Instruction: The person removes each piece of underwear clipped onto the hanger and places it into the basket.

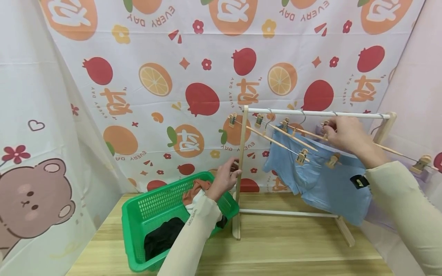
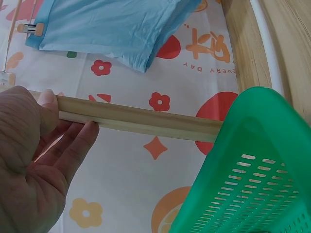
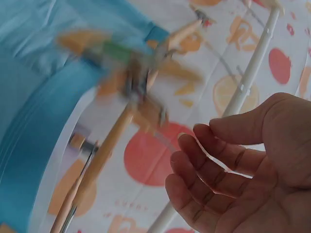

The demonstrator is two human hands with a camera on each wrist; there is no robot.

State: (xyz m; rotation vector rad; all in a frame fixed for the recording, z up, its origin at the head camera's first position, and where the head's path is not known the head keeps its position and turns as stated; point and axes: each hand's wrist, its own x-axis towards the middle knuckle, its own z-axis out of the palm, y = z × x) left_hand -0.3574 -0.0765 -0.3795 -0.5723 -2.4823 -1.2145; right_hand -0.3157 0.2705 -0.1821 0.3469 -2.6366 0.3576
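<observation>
In the head view, my left hand (image 1: 225,179) is at the near upright post (image 1: 241,153) of a small wooden rack. The left wrist view shows the thumb and fingers on opposite sides of the post (image 2: 146,119), pinching it. My right hand (image 1: 347,134) is raised by the rack's white top rail (image 1: 286,111), above light blue shorts (image 1: 317,180) hanging among wooden clip hangers (image 1: 276,142). In the right wrist view, the right hand (image 3: 238,170) has loosely bent fingers holding nothing. Near them is a blurred hanger clip (image 3: 131,73). Blue fabric (image 3: 29,121) lies beyond it.
A green basket (image 1: 126,230) stands left of the rack on the wooden table (image 1: 276,253), with black cloth (image 1: 162,235) and orange-brown cloth (image 1: 195,190) inside. A pale purple garment (image 1: 383,212) hangs behind the shorts. A white lower bar (image 1: 290,213) crosses the rack's base.
</observation>
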